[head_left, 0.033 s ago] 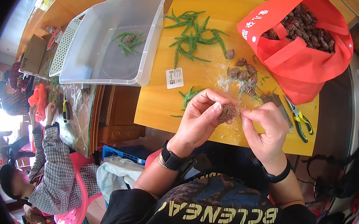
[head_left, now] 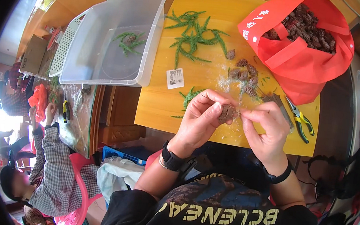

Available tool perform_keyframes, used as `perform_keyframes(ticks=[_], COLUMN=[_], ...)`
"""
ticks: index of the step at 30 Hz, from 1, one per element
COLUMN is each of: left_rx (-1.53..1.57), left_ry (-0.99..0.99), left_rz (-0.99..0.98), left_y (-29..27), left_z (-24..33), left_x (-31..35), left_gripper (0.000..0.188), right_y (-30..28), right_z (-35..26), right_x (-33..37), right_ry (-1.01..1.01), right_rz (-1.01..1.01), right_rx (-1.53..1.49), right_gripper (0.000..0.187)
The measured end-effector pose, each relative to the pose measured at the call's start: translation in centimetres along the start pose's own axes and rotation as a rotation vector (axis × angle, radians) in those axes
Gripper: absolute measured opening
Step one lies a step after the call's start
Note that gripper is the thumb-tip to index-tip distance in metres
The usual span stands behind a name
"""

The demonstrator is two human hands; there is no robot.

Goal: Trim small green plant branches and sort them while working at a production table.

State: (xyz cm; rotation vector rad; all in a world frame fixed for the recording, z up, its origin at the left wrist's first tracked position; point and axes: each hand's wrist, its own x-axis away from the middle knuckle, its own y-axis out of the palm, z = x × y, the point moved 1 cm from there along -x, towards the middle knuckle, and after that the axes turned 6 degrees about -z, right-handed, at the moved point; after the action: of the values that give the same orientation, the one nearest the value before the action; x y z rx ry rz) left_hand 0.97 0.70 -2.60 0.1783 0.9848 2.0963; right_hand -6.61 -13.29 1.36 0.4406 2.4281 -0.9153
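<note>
Between the thumb and fingers of my left hand is a brown pine cone, held over the near part of the yellow board. Close to its right side, my right hand pinches a thin wire that reaches the cone. Several loose pine cones lie just beyond my hands, among white crumbs. Green artificial sprigs spread over the board's far left, and another sprig is partly hidden behind my left hand.
A red bag full of pine cones stands at the far right. Pliers lie by thin dark sticks. The clear plastic bin at left holds a sprig with a cone. A co-worker in a checked shirt sits at far left.
</note>
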Motion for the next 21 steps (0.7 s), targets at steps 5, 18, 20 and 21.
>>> perform_keyframes(ticks=[5,18,20,21], left_rx=[0.083,-0.015,-0.020,-0.021], left_ry=[-0.035,0.005,0.004,0.004], left_rz=[-0.033,-0.043,-0.042,-0.042], left_y=[-0.31,0.04,-0.03,-0.05], left_z=[0.14,0.10,0.20,0.26], left_x=[0.02,-0.33,-0.32,-0.28], left_gripper=[0.017,0.020,0.020,0.020], right_y=[-0.37,-0.44,-0.53,-0.58], right_z=[-0.70,-0.25,-0.33,-0.36], right_x=[-0.30,-0.66,-0.82,-0.90], right_ry=[0.021,-0.021,-0.020,-0.019], right_rz=[-0.033,-0.021,-0.038,-0.054], right_rx=[-0.099,-0.074,-0.081,-0.086], right_gripper=[0.015,0.018,0.018,0.019])
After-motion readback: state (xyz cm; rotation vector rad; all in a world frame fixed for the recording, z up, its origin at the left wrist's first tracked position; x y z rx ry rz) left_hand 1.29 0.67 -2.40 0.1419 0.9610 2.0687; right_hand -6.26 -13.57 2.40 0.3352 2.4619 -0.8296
